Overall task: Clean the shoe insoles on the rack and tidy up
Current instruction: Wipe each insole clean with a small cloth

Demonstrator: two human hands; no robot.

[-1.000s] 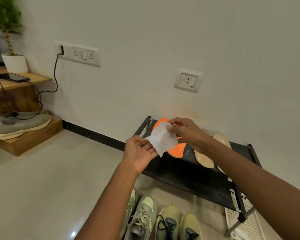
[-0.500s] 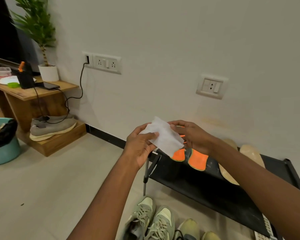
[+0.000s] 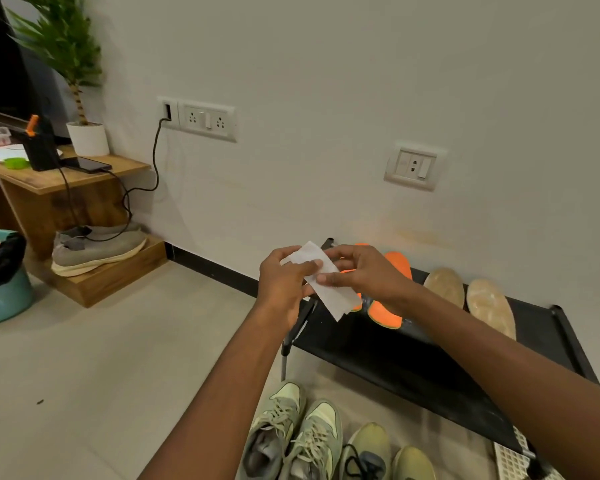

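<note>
Insoles, orange (image 3: 385, 315) and beige (image 3: 490, 306), lie on the rack (image 3: 413, 362); above its left end our left hand (image 3: 284, 282) and right hand (image 3: 364, 275) pinch a white wipe (image 3: 329, 289).

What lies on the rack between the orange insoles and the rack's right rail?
Two beige insoles lie side by side, right of the orange insoles, before the rack rail, per the head view.

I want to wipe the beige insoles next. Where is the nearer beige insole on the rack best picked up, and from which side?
Probably by its rounded near end, coming from the front of the rack. The beige insole lies flat with its far end toward the wall, its twin close on the left. Bare shelf lies in front of it, so fingers could likely slip under that edge.
</note>
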